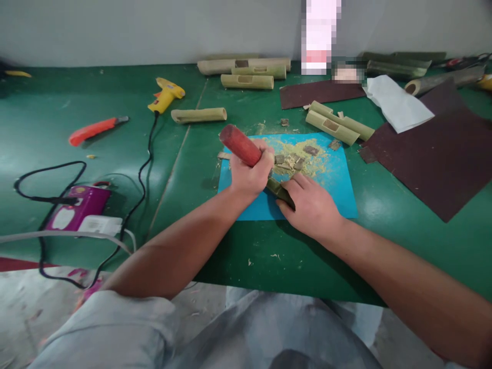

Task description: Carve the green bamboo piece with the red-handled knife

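My left hand (251, 169) is closed around the thick red handle (240, 145) of a tool, its other end hidden by the hand and the bamboo. My right hand (311, 205) grips a short dark green bamboo piece (280, 190), fingers over its top and thumb at the near side. The tool and the bamboo meet just below my left hand. Both are over a blue sheet (346, 197) strewn with pale sawdust (321, 164) and several small bamboo chips (310, 150).
Cut bamboo tubes lie at the back (247, 82), mid-left (199, 115) and right (332, 128). A yellow glue gun (166, 96), orange cutter (94, 130) and purple power strip (79, 207) with trailing cords are left. Brown sandpaper (438, 159) and white paper (400, 105) lie right.
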Demonstrator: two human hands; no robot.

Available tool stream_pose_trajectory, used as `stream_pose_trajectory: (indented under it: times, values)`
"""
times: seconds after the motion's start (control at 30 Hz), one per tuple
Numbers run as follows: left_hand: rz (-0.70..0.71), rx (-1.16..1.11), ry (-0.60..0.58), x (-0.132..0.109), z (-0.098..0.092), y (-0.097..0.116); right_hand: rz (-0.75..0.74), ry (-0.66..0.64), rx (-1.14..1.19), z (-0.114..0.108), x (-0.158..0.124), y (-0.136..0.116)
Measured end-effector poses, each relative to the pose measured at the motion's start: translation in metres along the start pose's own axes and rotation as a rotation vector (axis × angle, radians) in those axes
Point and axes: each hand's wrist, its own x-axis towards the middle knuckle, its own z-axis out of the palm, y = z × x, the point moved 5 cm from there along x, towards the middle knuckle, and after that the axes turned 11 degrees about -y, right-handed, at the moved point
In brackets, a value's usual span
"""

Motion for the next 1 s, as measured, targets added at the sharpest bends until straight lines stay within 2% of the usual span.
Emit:
stream_pose_trajectory:
  times: [0.27,0.5,0.7,0.9,1.0]
  values:
    - [-0.095,-0.002,0.025,0.0005,-0.0009,-0.0016,0.010,-0.009,0.006,-0.0006,0.0004,-0.0005]
    - [-0.127,-0.053,-0.085,0.0056,0.0053,0.0082,0.023,-0.051,0.033,-0.0028,0.0022,0.0036]
    - [-0.102,-0.137,0.083,0.0032,-0.0013,0.0017,0.010,-0.018,0.044,-0.0013,0.0002,0.0024]
    - [-0.029,-0.047,-0.049,0.0029,0.0028,-0.0002,0.026,0.005,0.041,0.0007,-0.0017,0.0016]
    - [0.017,-0.011,-0.068,0.0024,0.0026,0.0007,0.050,0.000,0.057,0.0004,-0.0017,0.0025]
